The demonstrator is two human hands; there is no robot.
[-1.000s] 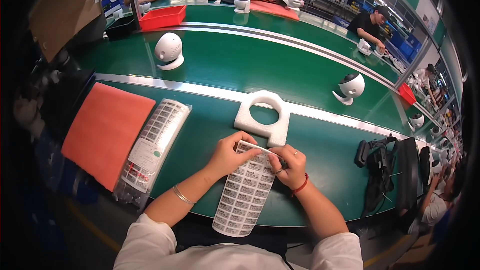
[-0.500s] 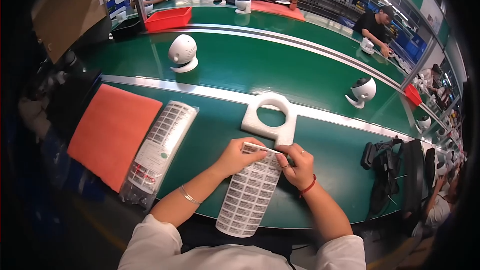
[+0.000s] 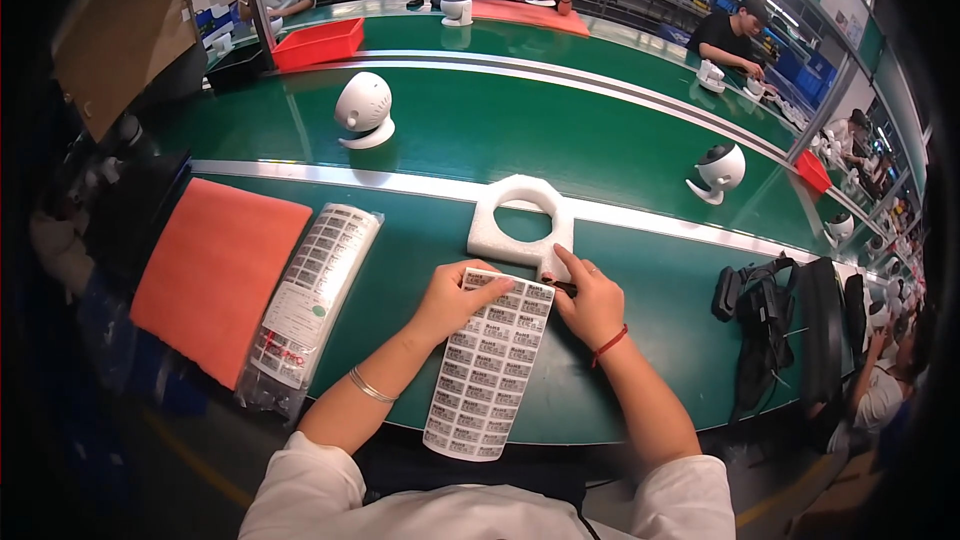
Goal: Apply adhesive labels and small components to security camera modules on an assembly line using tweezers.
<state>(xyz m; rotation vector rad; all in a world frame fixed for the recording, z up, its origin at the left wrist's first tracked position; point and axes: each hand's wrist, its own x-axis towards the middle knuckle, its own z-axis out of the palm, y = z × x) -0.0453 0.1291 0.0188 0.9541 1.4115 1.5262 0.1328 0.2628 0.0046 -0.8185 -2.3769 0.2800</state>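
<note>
My left hand grips the top left of a white sheet of labels, thumb across its front. The sheet, covered in rows of grey printed labels, slants down over the near table edge. At its top right corner is my right hand, index finger stretched toward the stem of a white foam holder with a round hole. Below that finger, by the thumb, shows a small dark thing I cannot make out. The foam holder lies flat just beyond the sheet.
To the left lie an orange foam mat and a plastic-wrapped pack of label sheets. White cameras stand on the green line beyond a metal rail. Black adapters and cables lie at right. Co-workers sit across, near a red tray.
My right thumb has come off the front of the sheet, and the index finger now reaches out to the foam stem. My left hand keeps its hold. The whole view has shifted slightly.
</note>
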